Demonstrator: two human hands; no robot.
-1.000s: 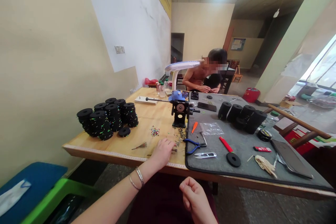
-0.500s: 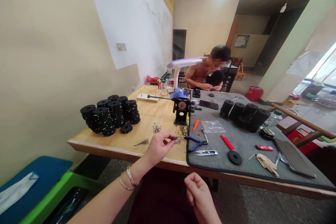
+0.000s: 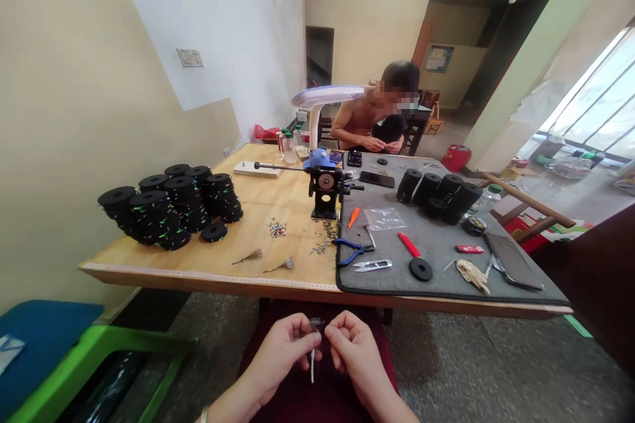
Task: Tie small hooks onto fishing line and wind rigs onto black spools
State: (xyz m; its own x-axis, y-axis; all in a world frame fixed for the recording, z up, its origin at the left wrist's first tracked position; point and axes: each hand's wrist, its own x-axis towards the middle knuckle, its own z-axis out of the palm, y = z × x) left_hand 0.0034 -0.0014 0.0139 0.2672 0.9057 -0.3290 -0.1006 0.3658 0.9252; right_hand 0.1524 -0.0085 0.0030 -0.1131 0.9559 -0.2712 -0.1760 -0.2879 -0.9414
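My left hand (image 3: 294, 347) pinches a small tufted bundle (image 3: 313, 365) over my lap. The bundle has a thin white stem pointing down and a dark, bristly head at the fingertips. Close on its right, my right hand (image 3: 356, 350) has thumb and forefinger pressed together beside that head; whatever they grip is too small to make out. On the wooden table ahead lie two similar tufted bundles, a left one (image 3: 248, 256) and a right one (image 3: 280, 265). Small dark bits (image 3: 325, 238) and a heap of coloured beads (image 3: 277, 228) are scattered beyond them.
Black foam spools (image 3: 156, 211) stand stacked at left, more spools (image 3: 429, 192) at right. A black winding machine (image 3: 326, 188) stands mid-table. Blue-handled pliers (image 3: 350, 251), snips (image 3: 372, 266) and an orange tool (image 3: 352, 218) lie on the grey mat (image 3: 387, 285). Another person (image 3: 372, 122) sits opposite.
My left hand has drawn back from the table to my lap and now holds a tufted bundle beside my right hand. A second bundle shows on the table. The view has shifted.
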